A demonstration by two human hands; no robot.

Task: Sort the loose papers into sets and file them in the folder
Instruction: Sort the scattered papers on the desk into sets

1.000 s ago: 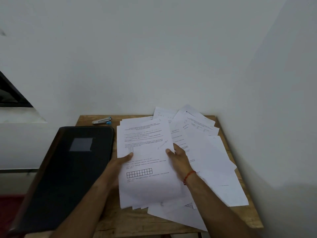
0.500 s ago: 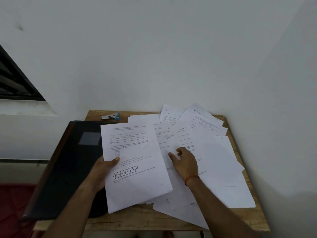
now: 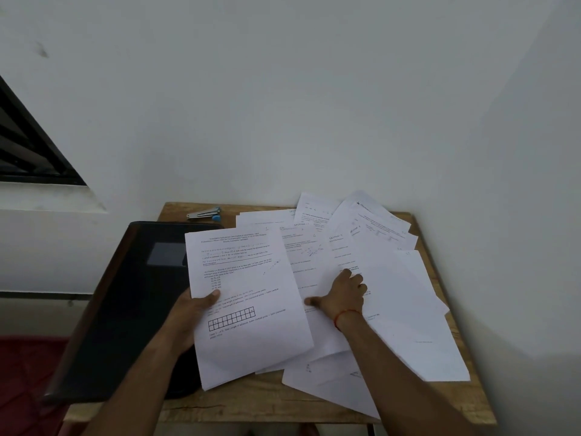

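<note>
**Loose papers fanned over the right of the table, one sheet lifted at the left**

Loose papers [image 3: 399, 287] lie in an overlapping fan over the right half of the wooden table [image 3: 261, 410]. They run from the far edge, where their top corners touch or nearly touch the back wall [image 3: 283, 105], down to the near edge. The lowest sheet's corner reaches almost to that front edge. On the right the fan stops just short of the table's side edge, and a second wall stands close beyond it, so that side has little room.

The left hand [image 3: 191, 316] grips one printed sheet [image 3: 251, 278], thumb on top and fingers hidden beneath. This sheet is tilted, and its left part overlaps the right edge of the black folder [image 3: 125, 309]. The right hand [image 3: 342, 297] lies palm-down on the fan, thumb stretched wide, fingers loosely bent with tips on the paper. A red thread [image 3: 341, 317] circles its wrist.

The folder lies closed on the left and overhangs the table's left and near edges. A small stapler [image 3: 204, 213] sits at the far left corner, just past the folder's far edge and just left of the papers. The open gap lies between the held sheet and the right hand. A dark window [image 3: 28, 152] is set in the wall at far left.
</note>
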